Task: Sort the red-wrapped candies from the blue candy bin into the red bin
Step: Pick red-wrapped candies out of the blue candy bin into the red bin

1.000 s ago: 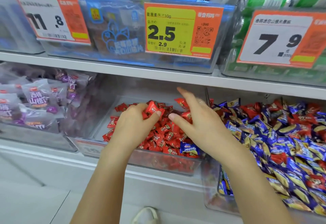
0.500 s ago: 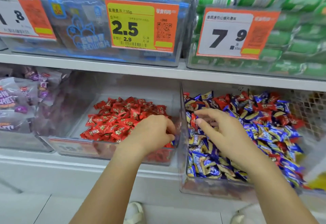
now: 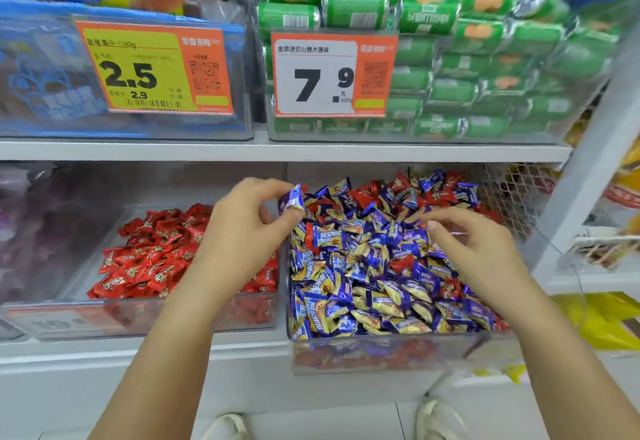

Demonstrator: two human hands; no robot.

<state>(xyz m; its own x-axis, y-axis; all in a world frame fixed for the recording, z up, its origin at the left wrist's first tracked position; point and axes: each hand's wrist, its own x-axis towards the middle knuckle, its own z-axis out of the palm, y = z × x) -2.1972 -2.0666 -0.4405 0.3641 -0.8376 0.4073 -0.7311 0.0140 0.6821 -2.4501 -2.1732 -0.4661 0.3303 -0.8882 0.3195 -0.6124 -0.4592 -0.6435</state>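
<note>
A clear bin (image 3: 138,316) on the lower shelf holds red-wrapped candies (image 3: 152,252). To its right, a second clear bin (image 3: 381,348) is heaped with blue-wrapped candies (image 3: 363,266). Several red-wrapped candies (image 3: 367,193) lie mixed in at its back. My left hand (image 3: 242,235) hovers over the wall between the two bins and pinches one blue-wrapped candy (image 3: 292,201) between thumb and fingertips. My right hand (image 3: 474,252) is over the blue heap, fingers bent down and touching the candies, with nothing plainly held.
The upper shelf (image 3: 311,152) carries a bin of green packets (image 3: 450,69) and a blue-packaged bin (image 3: 45,69), each with an orange price tag. A wire mesh panel (image 3: 512,193) and a white upright post (image 3: 588,162) stand right of the blue bin. Purple packets (image 3: 41,218) lie far left.
My left hand has risen from the red bin's right front corner to the wall between the bins and now pinches a blue candy. My right hand has stayed over the blue heap.
</note>
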